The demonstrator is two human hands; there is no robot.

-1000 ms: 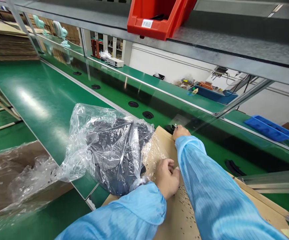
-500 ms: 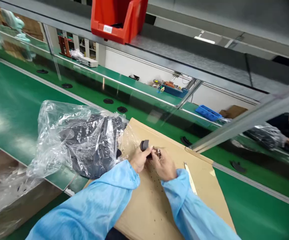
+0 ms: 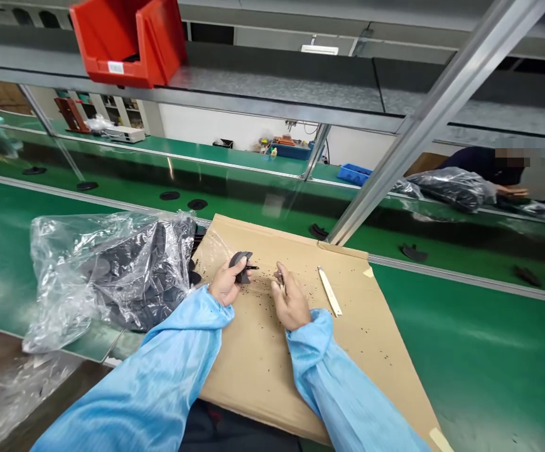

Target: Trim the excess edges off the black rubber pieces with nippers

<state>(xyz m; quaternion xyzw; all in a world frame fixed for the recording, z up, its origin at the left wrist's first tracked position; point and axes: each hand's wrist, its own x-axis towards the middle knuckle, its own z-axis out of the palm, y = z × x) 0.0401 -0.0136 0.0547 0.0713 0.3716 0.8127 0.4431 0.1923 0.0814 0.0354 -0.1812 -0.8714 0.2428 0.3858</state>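
My left hand [image 3: 226, 282] is closed on a black curved plastic part [image 3: 241, 267], raised over the cardboard sheet [image 3: 248, 351]. A thin dark stem juts from the part toward the right. Apart from it, my right hand [image 3: 291, 300] curls around a small metal tool [image 3: 279, 276]; most of the tool is hidden by the fingers, so its kind is unclear. Small dark specks lie scattered over the cardboard under both hands. To the right of my right hand lies a pale, slim utility knife [image 3: 329, 291].
Left of the cardboard, a clear plastic bag [image 3: 135, 276] holds several black parts. Black pieces [image 3: 198, 204] are spaced along the green belt [image 3: 253, 220] behind. A red bin [image 3: 126, 47] stands on the shelf overhead. A metal post [image 3: 371, 188] rises beyond the cardboard. A co-worker [image 3: 480, 166] is at far right.
My hands have drawn apart; the metal tool in my right hand is now clear of the black part. The camera view has turned right, so the scene sits further left.
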